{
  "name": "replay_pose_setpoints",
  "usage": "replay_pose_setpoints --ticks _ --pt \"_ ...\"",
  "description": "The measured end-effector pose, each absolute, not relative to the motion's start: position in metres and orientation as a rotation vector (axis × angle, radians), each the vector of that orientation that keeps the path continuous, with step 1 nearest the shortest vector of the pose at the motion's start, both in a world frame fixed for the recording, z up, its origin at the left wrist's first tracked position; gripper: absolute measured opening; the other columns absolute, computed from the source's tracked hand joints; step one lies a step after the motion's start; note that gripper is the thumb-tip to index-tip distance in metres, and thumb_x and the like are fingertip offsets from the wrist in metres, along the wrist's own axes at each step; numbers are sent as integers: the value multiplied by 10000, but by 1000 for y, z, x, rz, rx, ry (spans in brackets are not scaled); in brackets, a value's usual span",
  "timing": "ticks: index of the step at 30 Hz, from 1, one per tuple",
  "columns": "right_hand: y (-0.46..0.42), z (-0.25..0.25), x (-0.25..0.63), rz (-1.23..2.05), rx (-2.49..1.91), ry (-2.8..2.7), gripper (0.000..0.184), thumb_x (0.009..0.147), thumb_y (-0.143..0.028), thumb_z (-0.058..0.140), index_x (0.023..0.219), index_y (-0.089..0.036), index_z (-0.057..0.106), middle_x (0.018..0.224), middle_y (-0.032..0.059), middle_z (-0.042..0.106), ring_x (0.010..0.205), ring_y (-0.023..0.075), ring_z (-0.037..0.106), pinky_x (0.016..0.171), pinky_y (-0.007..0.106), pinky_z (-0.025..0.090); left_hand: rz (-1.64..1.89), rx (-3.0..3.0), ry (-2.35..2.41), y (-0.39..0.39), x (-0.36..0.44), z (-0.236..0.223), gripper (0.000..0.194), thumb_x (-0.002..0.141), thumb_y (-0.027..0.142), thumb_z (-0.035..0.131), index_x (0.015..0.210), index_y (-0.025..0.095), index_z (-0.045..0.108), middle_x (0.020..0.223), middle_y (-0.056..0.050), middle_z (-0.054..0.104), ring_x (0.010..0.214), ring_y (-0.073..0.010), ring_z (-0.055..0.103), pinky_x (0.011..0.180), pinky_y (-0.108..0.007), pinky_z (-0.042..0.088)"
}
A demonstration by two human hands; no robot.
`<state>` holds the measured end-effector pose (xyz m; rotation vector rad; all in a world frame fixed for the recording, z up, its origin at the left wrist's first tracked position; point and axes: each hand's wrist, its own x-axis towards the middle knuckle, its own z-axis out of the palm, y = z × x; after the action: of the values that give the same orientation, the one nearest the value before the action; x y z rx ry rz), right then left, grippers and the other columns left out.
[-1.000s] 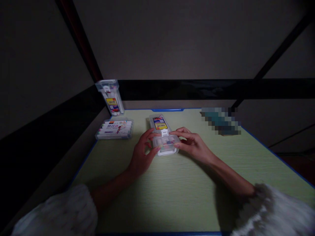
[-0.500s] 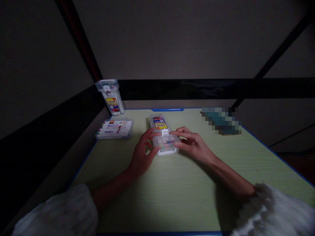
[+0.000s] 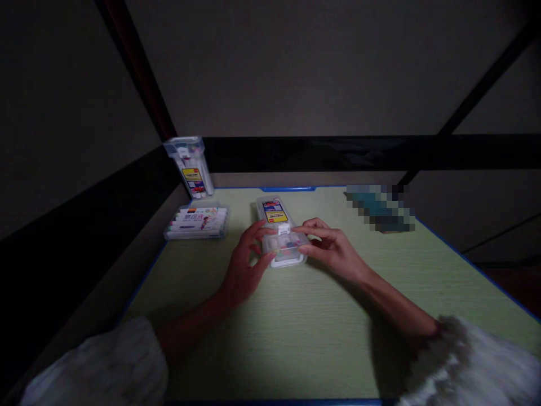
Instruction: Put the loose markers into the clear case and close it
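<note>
A clear plastic marker case [image 3: 273, 211] lies flat on the table, its lid end toward me. Its label is yellow, blue and red, and coloured marker caps show through the lid. My left hand [image 3: 247, 262] grips the case's left side, thumb on the near edge of the lid and fingers beside the white latch [image 3: 283, 229]. From the right, my right hand [image 3: 336, 251] holds the lid between thumb and fingers, the index finger reaching to the latch. The latch lies down against the case.
At the back left stands another clear marker case [image 3: 192, 169], upright. In front of it lies a flat box of white markers [image 3: 198, 221]. A blurred-out teal flat object [image 3: 380, 208] rests at the right rear. The green table [image 3: 270, 344] has blue edges and meets a wall behind.
Almost nothing differs. Both hands keep the same hold on the marker case, and the latch looks slightly lower or flatter than before.
</note>
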<state>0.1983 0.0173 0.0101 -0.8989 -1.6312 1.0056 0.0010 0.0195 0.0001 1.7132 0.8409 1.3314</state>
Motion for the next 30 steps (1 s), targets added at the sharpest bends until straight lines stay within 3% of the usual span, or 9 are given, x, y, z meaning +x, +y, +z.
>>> replay_pose_setpoints --ticks 17,23,30 --pt "16 13 197 1003 -925 -1657 245 718 -263 651 961 -247 632 941 36 455 867 170 475 631 284 421 1389 1685 821 19 2 -2 530 712 104 597 1194 220 408 1032 -35 576 911 -151 516 667 -222 396" --pt "16 10 196 1002 -921 -1651 223 745 -260 623 943 -229 527 946 34 472 910 180 464 673 299 433 1410 1714 825 20 2 -5 533 710 87 597 1185 255 423 1043 -16 549 922 -142 492 687 -214 400" --pt "14 12 197 918 -949 -1761 304 783 -298 583 1069 -260 488 1021 52 454 961 200 449 712 330 445 1306 1964 887 20 -2 -3 340 782 137 526 1106 240 518 1119 -44 492 964 -174 465 730 -259 407"
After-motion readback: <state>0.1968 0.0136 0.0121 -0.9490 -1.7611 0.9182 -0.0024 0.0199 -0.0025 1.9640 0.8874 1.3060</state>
